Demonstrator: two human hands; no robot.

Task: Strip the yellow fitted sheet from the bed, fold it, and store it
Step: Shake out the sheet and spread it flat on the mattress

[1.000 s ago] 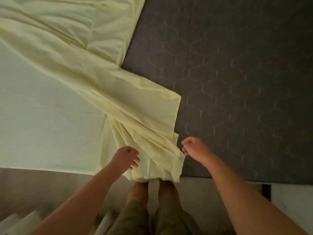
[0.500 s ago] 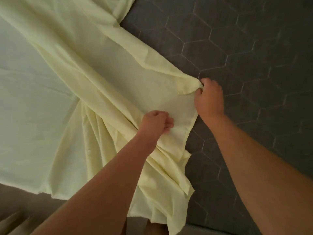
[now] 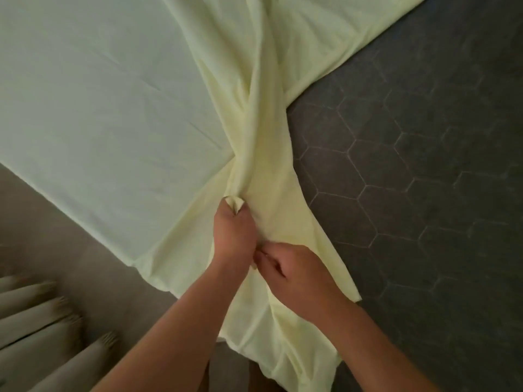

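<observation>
- Head view: yellow fitted sheet (image 3: 266, 154) lies bunched in a long twisted band across the dark hexagon-patterned mattress (image 3: 410, 165), its far end cut off by the top edge of the frame.
- Left hand (image 3: 233, 230) is clenched round a gathered fold of the sheet, a tuft of cloth poking out between thumb and fingers.
- Right hand (image 3: 294, 274) touches the left wrist, its fingers curled into the cloth; its fingertips are hidden, so the grip is hard to make out.
- Pale flat sheet (image 3: 99, 108) covers the left part.
- Blurred beige shapes (image 3: 42, 329) sit at lower left, not identifiable.
</observation>
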